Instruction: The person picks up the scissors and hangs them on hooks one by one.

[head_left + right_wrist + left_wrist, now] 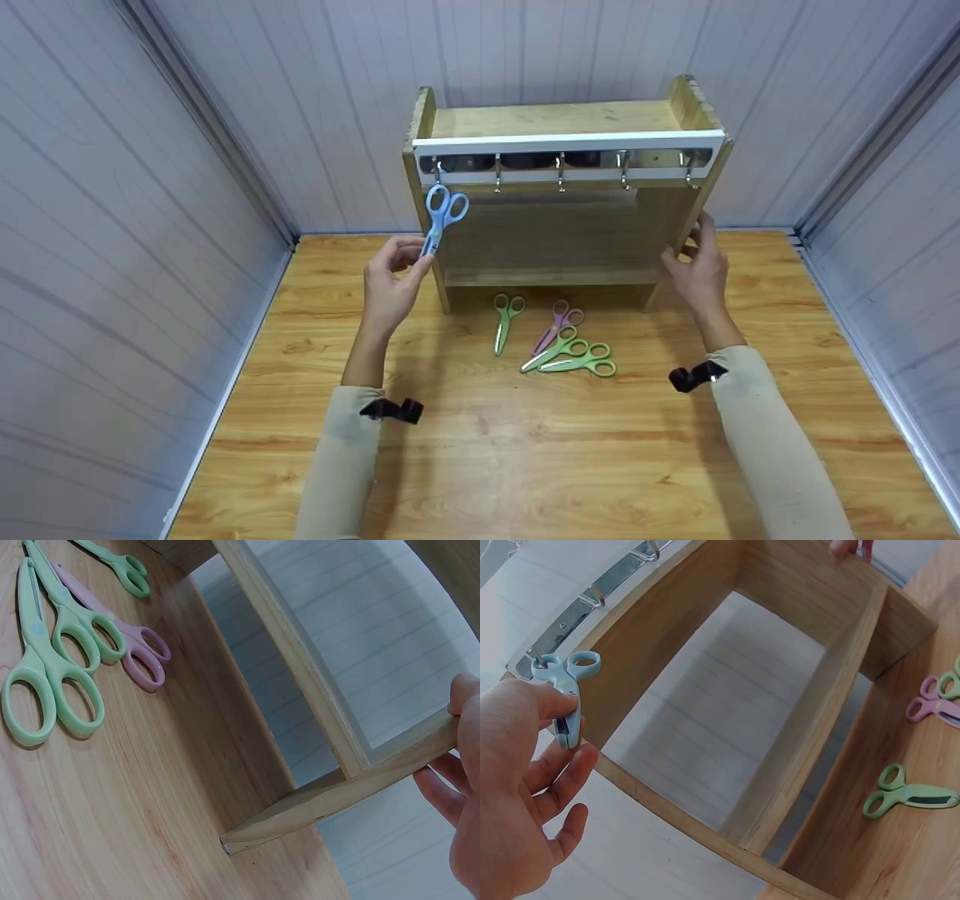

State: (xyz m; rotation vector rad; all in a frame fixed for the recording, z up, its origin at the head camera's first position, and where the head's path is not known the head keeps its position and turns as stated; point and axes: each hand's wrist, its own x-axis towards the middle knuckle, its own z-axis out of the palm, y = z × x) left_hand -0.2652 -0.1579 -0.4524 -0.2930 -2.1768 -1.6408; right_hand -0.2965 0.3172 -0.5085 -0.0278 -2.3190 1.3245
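My left hand [391,283] pinches a pair of blue scissors [441,214] near the blades, handles upward. One finger loop is at the leftmost hook [438,171] of the hook rail; in the left wrist view the hook tip [535,657] shows at that loop. My right hand [701,270] grips the right side panel of the wooden shelf [551,285], thumb in front and fingers behind. On the floor before the shelf lie green scissors [504,324], pink scissors [556,328] and two more green scissors [52,667], partly overlapping.
A white-framed rail [570,141] with several metal hooks runs along the shelf's upper front. Corrugated pale walls [360,112] stand behind and at both sides. The wood-look floor [510,465] stretches in front. Black wrist cameras [394,410] sit on both sleeves.
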